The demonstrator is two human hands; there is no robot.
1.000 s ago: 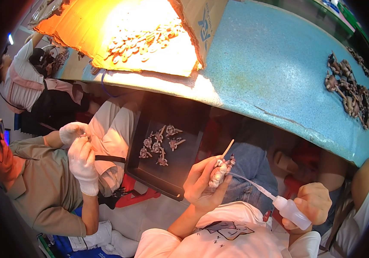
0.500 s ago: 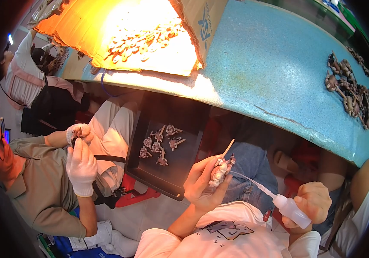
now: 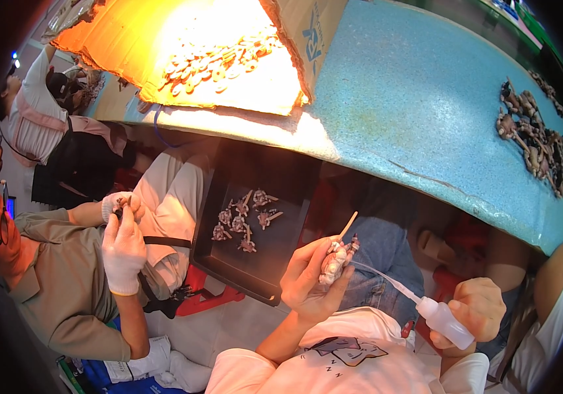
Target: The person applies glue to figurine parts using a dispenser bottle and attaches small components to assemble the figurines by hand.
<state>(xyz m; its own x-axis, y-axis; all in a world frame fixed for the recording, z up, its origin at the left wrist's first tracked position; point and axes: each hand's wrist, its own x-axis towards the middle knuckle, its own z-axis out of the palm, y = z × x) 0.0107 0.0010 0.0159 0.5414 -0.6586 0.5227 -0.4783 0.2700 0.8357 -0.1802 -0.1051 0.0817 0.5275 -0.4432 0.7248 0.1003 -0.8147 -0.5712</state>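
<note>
My left hand (image 3: 309,279) grips a small figurine (image 3: 334,264), pale and dark, with a wooden stick (image 3: 348,224) jutting up from it. In my right hand (image 3: 479,308) is a white squeeze bottle (image 3: 444,320), held tilted. Its long thin nozzle reaches left, and the tip meets or nearly meets the figurine's right side. Beyond my left hand lies a black tray (image 3: 282,240) on which several similar figurines (image 3: 238,223) rest, some with sticks showing.
A blue-topped table (image 3: 399,85) spans the far side. On it are a brightly lit cardboard box (image 3: 294,39) with small pale pieces (image 3: 222,62) and a pile of figurines (image 3: 534,134) at right. A gloved co-worker (image 3: 74,276) sits at left, handling a small dark piece.
My hands, the figurine and the bottle have hardly moved. At left, the co-worker's gloved hands have shifted slightly and turned the small piece.
</note>
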